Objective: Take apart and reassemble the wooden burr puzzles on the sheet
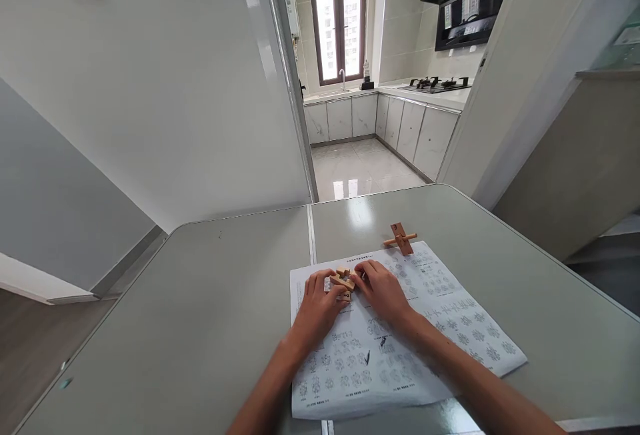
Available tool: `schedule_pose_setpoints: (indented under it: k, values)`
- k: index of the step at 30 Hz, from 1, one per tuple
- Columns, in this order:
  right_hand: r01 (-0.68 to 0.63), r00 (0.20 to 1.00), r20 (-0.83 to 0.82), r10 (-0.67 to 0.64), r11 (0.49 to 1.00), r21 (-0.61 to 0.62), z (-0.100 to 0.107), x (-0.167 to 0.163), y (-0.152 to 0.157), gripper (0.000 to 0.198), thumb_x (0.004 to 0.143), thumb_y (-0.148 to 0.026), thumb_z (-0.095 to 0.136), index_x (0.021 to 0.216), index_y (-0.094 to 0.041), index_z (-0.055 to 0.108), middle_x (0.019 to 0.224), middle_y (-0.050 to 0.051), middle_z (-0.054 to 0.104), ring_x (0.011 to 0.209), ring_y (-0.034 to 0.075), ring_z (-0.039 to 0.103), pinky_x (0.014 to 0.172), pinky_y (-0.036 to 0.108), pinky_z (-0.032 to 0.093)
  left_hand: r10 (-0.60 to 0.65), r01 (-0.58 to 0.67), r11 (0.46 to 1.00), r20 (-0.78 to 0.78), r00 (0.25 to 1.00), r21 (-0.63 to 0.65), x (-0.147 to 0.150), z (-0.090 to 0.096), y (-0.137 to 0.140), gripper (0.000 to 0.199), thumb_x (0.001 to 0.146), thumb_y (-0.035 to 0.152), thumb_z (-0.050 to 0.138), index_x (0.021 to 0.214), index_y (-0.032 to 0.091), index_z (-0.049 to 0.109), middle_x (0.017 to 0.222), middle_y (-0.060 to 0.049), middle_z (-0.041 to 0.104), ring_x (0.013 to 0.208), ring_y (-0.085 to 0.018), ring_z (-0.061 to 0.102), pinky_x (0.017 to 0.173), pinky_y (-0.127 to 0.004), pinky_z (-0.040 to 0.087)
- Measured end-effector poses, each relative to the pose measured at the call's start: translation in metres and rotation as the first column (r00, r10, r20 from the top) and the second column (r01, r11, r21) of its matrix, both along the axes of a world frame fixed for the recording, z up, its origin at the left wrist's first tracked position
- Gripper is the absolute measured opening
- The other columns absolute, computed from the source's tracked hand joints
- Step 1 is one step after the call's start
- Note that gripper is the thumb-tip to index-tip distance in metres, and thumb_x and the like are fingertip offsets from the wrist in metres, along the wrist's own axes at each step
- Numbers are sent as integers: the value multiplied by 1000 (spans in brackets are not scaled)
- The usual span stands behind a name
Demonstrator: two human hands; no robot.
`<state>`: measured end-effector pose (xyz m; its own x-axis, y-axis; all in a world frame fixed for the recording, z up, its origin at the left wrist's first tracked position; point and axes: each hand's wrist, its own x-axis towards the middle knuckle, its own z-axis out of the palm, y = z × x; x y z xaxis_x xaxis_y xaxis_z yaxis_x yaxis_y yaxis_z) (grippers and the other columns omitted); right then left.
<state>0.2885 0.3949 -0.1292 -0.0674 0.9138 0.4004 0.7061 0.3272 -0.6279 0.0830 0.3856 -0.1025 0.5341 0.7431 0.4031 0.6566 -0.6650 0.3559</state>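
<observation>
Left hand [317,298] pinches the blocks [343,282], right hand [382,290] curls at their edge, grip unclear: apparently a fitting step, one calling for careful alignment!

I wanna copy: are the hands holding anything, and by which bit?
Small wooden pieces: the left hand holds their left side; the right hand is at their right end, grip unclear.

Open tabletop [200,315] left, wooden cross [401,239] beyond hands [316,300] [383,289]

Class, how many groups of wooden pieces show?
2: a cluster between the left hand and right hand, where pieces may be hidden; a cross-shaped group at the far edge of the paper.
</observation>
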Motion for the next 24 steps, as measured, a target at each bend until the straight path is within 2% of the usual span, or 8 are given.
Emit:
schedule_pose_setpoints:
  k: [5, 11, 15, 17, 20, 24]
  values:
    - [-84, 995, -53, 83, 996, -23, 4, -2, -2, 17, 105, -32, 51, 99, -24, 65, 99, 7, 70, 93, 26, 65, 81, 40, 53, -32, 32, 999, -8, 999, -26, -2, 2, -1, 30, 89, 22, 76, 115, 31, 66, 138, -9, 50, 132, -32, 48, 108, -56, 45]
    - [-201, 977, -85, 198, 979, -28, 8, -4, -5, 18, 105, -29, 52, 104, -25, 69, 105, 7, 70, 99, 24, 66, 87, 39, 55, -53, 59, 993, 56, 997, -98, -5, 3, 0, 55, 88, 28, 77, 136, 32, 51, 143, -10, 54, 135, -33, 49, 110, -55, 45]
    - [-241, 963, -136, 233, 969, -50, 8, -4, -4, 20, 105, -28, 49, 111, -26, 68, 111, 7, 70, 105, 24, 66, 93, 40, 55, -28, 39, 989, 76, 997, -146, -6, 1, 2, 64, 86, 34, 80, 141, 30, 47, 133, -9, 62, 127, -33, 55, 107, -52, 46]
    - [-225, 961, -178, 212, 973, -57, 9, -4, -4, 21, 105, -29, 49, 117, -25, 65, 114, 8, 69, 101, 24, 67, 92, 41, 56, 31, -21, 990, 70, 997, -136, -7, -2, 4, 61, 87, 35, 78, 140, 28, 48, 130, -9, 64, 122, -33, 57, 104, -50, 46]
    - [-180, 961, -223, 162, 981, -64, 10, -4, -4, 20, 104, -29, 49, 119, -24, 62, 116, 10, 67, 94, 23, 69, 87, 41, 58, 200, -197, 978, 48, 979, -72, -11, -7, 7, 50, 92, 38, 71, 136, 25, 50, 126, -10, 65, 118, -32, 58, 104, -51, 43]
    - [-164, 969, -199, 148, 984, -67, 10, -5, -5, 17, 102, -27, 51, 113, -23, 64, 113, 10, 68, 93, 24, 69, 85, 41, 59, 475, -475, 878, 5, 880, 55, -18, -11, 12, 42, 99, 42, 58, 134, 20, 52, 124, -14, 62, 117, -34, 55, 108, -58, 35]
